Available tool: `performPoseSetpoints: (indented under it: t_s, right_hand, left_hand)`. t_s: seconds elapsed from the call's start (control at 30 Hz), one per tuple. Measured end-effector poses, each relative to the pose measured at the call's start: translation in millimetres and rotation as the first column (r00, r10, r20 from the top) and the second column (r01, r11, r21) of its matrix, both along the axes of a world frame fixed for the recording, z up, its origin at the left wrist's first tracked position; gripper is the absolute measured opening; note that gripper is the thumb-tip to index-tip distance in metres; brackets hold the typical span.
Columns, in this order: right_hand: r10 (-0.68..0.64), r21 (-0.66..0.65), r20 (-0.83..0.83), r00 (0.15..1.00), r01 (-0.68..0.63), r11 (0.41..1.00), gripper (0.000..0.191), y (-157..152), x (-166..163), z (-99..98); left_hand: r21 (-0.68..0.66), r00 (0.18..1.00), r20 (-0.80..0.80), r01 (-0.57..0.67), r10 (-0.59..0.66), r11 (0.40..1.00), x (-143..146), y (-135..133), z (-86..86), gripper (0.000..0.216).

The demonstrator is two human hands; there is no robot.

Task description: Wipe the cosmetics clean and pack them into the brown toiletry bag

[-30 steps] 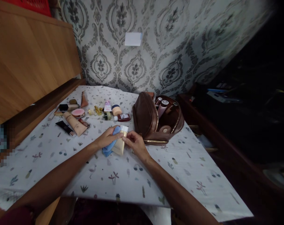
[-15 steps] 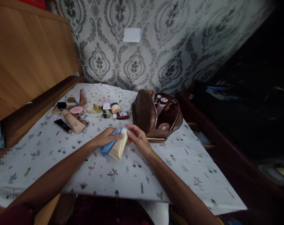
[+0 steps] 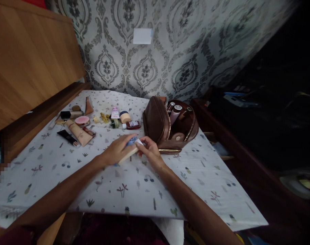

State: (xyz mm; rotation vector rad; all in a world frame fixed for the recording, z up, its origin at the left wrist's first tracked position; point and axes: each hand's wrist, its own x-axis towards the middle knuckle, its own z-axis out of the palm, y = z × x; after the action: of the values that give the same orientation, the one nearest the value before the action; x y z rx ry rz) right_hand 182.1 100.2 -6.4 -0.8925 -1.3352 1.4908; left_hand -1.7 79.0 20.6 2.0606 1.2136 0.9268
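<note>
Cream tube (image 3: 128,156) btwn L/R hands (image 3: 118,148)

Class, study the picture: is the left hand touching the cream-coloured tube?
Touching. The head view shows the left hand directly against the cream-coloured tube, with no gap visible between them.

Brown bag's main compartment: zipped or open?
Open. The brown bag's gold zip edges stand apart, and a silver-capped bottle shows inside.
</note>
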Motion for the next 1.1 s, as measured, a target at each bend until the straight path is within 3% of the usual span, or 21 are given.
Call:
performPoseSetpoints:
  t_s: [0.1,0.23,0.3,0.4,0.47,0.53,0.63,0.73,0.9,0.93,1.0,1.1]
  right_hand:
    - [-0.015,0.034,-0.012,1.000,0.015,0.999,0.039,0,0,0.9]
    - [-0.075,0.143,-0.025,0.997,0.078,0.987,0.036,-1,5,9.7]
    - [-0.109,0.208,-0.029,0.994,0.112,0.972,0.034,-2,9,16.2]
    - [-0.124,0.274,-0.034,0.992,0.128,0.953,0.033,-4,13,24.8]
    - [-0.117,0.297,-0.037,0.992,0.123,0.947,0.033,-5,14,28.1]
    - [-0.105,0.301,-0.040,0.994,0.112,0.947,0.033,-5,14,29.2]
    - [-0.094,0.279,-0.063,0.994,0.108,0.954,0.035,-4,13,28.0]
    - [-0.107,0.253,-0.097,0.990,0.128,0.959,0.040,-4,10,25.9]
    - [-0.270,0.275,-0.124,0.955,0.294,0.915,0.041,-13,-3,17.7]
    - [-0.300,0.293,-0.111,0.947,0.320,0.901,0.040,-16,-6,14.3]
    - [-0.345,0.362,-0.025,0.938,0.330,0.872,0.036,-20,-12,6.3]
    - [-0.388,0.542,0.167,0.906,0.244,0.804,0.028,-26,-17,-3.5]
  left_hand:
    - [-0.029,0.973,-0.193,0.126,-0.129,0.992,3,-5,1.2,0.066]
    - [-0.139,0.949,-0.264,0.138,-0.171,0.981,-9,2,10.0,0.066]
    - [-0.202,0.959,-0.210,0.149,-0.192,0.968,-18,8,15.6,0.059]
    - [-0.364,0.978,0.032,0.203,-0.206,0.909,-29,15,19.9,0.045]
    - [-0.486,0.963,0.222,0.243,-0.150,0.840,-32,17,19.0,0.038]
    - [-0.550,0.928,0.372,0.234,-0.017,0.802,-33,18,15.5,0.041]
    - [-0.541,0.835,0.512,0.132,0.200,0.831,-30,21,8.3,0.050]
    - [-0.502,0.742,0.595,0.042,0.310,0.864,-27,25,3.0,0.054]
    - [-0.571,0.386,0.778,0.106,0.495,0.814,0,18,-3.9,0.061]
    - [-0.572,0.368,0.786,0.129,0.497,0.810,8,13,-6.0,0.061]
    - [-0.562,0.425,0.782,0.163,0.456,0.811,23,2,-10.7,0.061]
    - [-0.578,0.485,0.755,0.175,0.441,0.797,37,-9,-15.5,0.062]
